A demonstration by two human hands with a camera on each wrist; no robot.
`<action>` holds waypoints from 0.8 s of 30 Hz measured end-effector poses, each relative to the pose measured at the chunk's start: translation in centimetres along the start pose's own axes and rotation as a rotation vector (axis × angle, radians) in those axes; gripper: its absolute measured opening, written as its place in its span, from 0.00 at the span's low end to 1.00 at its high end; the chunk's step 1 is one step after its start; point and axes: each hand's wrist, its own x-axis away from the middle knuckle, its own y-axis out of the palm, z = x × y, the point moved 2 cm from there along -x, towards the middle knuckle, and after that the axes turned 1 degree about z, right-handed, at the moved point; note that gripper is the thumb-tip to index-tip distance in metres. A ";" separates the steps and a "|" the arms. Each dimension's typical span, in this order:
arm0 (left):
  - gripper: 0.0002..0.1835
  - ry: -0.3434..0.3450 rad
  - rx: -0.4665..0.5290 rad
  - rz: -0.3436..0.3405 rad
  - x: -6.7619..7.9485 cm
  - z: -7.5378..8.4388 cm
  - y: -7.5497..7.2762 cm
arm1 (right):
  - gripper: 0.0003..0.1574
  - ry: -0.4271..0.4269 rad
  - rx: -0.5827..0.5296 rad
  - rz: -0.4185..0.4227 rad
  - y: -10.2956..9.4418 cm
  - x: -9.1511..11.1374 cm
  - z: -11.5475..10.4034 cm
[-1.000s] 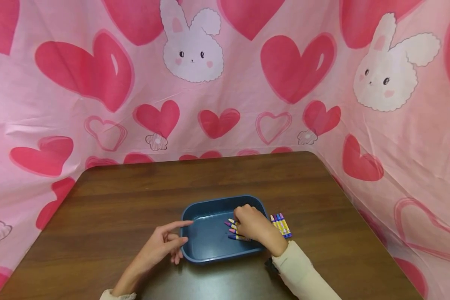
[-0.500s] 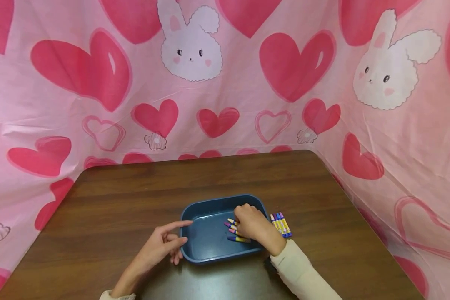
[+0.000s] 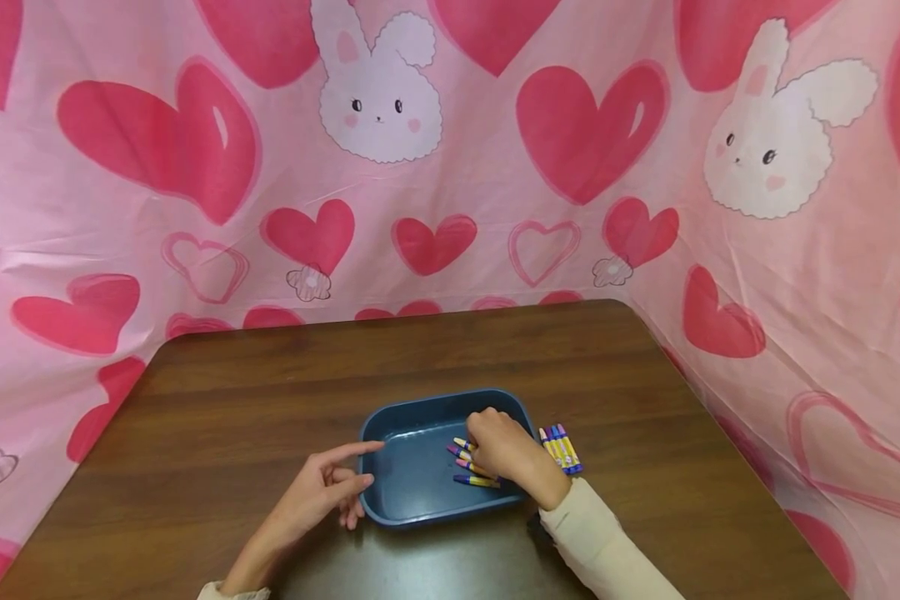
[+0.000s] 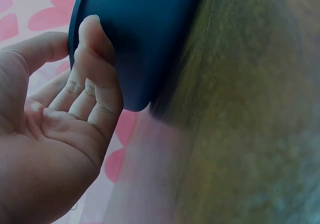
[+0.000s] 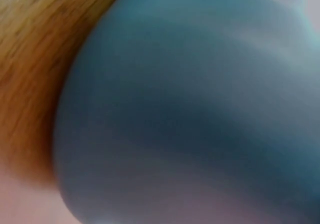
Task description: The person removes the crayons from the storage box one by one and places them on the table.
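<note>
My left hand (image 3: 322, 492) holds the left end of a dark blue tray (image 3: 420, 515); its fingers lie on both sides of the rim. In the left wrist view the left hand (image 4: 65, 114) has fingers bent about the edge of the tray (image 4: 145, 28). Inside the tray on the right, my right hand (image 3: 513, 454) curls down over several crayons (image 3: 467, 456), whose tips stick out to its left. Its fingertips are hidden. A dark-tipped crayon (image 3: 476, 481) lies a little apart, nearer the front. The right wrist view has only the blurred tray (image 5: 175, 108).
Several crayons (image 3: 560, 450) in yellow wrappers lie side by side on the brown wooden table (image 3: 307, 367), just right of the tray. A pink cloth (image 3: 450, 192) printed with hearts and rabbits hangs behind and beside the table.
Under my right hand the crayons have shifted slightly, and the dark-tipped one at the front has come apart from the others. Both hands stay nearly in place.
</note>
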 end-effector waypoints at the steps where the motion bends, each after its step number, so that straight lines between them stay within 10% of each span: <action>1: 0.27 0.004 0.001 0.001 0.0 0.0 0.0 | 0.26 -0.004 0.001 -0.001 0.0 0.0 0.0; 24: 0.27 -0.067 -0.055 0.036 0.0 0.1 0.0 | 0.14 -0.090 0.082 0.113 -2.0 0.4 -0.8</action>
